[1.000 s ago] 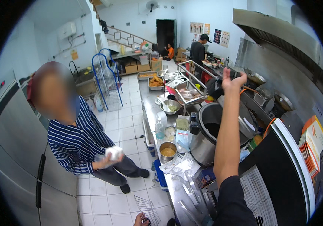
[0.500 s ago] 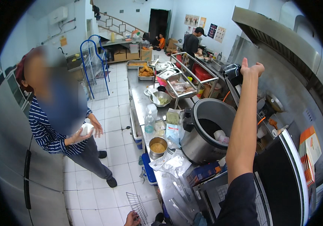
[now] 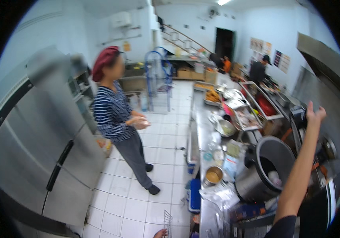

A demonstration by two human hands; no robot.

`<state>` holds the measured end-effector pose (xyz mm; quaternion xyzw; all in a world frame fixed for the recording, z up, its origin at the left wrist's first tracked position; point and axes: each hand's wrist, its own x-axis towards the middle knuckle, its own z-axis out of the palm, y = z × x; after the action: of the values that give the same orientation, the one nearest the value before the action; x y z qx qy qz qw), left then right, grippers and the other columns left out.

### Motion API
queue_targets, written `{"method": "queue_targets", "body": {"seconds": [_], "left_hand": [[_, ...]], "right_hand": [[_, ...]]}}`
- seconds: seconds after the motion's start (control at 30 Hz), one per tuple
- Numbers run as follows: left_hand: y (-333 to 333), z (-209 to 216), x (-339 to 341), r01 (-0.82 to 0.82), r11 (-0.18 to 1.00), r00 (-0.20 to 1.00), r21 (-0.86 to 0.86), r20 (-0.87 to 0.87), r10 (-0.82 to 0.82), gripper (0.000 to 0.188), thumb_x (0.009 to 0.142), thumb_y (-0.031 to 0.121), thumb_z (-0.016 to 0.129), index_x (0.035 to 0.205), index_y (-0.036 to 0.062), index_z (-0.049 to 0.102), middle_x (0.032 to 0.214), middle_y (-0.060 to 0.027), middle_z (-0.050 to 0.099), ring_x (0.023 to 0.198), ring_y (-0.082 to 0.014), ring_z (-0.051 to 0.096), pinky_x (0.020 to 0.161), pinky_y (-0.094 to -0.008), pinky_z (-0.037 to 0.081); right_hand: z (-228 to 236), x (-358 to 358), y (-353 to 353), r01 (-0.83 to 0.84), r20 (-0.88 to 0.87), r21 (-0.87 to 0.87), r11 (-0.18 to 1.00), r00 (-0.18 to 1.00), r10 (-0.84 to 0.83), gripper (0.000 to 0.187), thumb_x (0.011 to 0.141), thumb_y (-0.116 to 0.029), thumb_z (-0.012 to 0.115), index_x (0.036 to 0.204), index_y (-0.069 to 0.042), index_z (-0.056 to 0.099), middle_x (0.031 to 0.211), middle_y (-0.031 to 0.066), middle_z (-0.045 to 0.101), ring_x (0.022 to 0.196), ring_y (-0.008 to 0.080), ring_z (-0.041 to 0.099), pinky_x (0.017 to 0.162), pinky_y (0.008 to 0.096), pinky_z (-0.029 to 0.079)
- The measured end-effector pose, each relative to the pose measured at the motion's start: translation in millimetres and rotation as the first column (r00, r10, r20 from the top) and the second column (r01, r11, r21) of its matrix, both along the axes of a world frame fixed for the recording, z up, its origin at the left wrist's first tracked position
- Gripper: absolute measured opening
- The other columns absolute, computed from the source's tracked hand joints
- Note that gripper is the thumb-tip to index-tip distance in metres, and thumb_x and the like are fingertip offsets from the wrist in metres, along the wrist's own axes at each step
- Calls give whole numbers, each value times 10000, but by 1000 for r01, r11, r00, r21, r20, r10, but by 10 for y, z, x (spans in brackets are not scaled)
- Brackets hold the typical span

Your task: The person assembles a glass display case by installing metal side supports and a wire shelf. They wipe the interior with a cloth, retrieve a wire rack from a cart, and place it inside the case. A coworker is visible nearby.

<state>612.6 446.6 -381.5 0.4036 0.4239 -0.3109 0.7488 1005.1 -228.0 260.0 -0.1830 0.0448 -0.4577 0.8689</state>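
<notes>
My right arm reaches out over the counter's right side. At its end my right hand [image 3: 315, 114] is raised, fingers apart, nothing seen in it. Next to it is a black object [image 3: 298, 115] with a rounded end; whether they touch, I cannot tell. At the lower edge only part of my left hand [image 3: 160, 233] shows, closed on a wire rack [image 3: 167, 222] that hangs above the floor. Under my right forearm stands a big steel pot [image 3: 253, 186] with a dark inside and a whitish item in it.
A co-worker in a striped top [image 3: 112, 113] stands in the aisle, hands together. Steel fridge doors [image 3: 31, 158] line the left. The steel counter [image 3: 201, 135] bears a small pot of yellowish food [image 3: 213, 175], a tray of fried pieces [image 3: 212, 96] and a plastic bag [image 3: 219, 194].
My view has swung left, so the counter and my right arm sit further right. The co-worker has turned side-on. My left hand still grips the rack.
</notes>
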Motion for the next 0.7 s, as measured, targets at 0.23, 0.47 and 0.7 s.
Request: {"method": "queue_targets", "body": {"seconds": [0.23,0.47,0.7], "left_hand": [[46,-31,100,92,996,996,2,-2,-92,467,865,405,620,1162,75,479,1089,-64,444,967,-216,465,810,-357,517],[66,105,157,148,989,988,-5,36,-148,518,871,418,608,1212,65,441,1127,-77,442,992,-214,461,832,-349,495],[77,317,92,183,977,955,114,214,-204,299,890,415,550,1040,158,516,1010,-51,473,939,-210,452,728,-425,500]], "right_hand": [[-296,62,562,81,-73,-28,996,994,-83,555,838,-173,517,1316,28,321,1284,197,364,980,391,567,756,432,603],[-1167,110,1438,-97,-135,198,975,983,125,534,812,-196,543,1281,-26,351,1268,191,371,1016,362,537,785,393,575],[-2379,-905,2782,-187,-227,-318,929,967,117,355,891,-212,587,1181,-25,501,1123,125,557,1026,274,612,844,342,498]]}}
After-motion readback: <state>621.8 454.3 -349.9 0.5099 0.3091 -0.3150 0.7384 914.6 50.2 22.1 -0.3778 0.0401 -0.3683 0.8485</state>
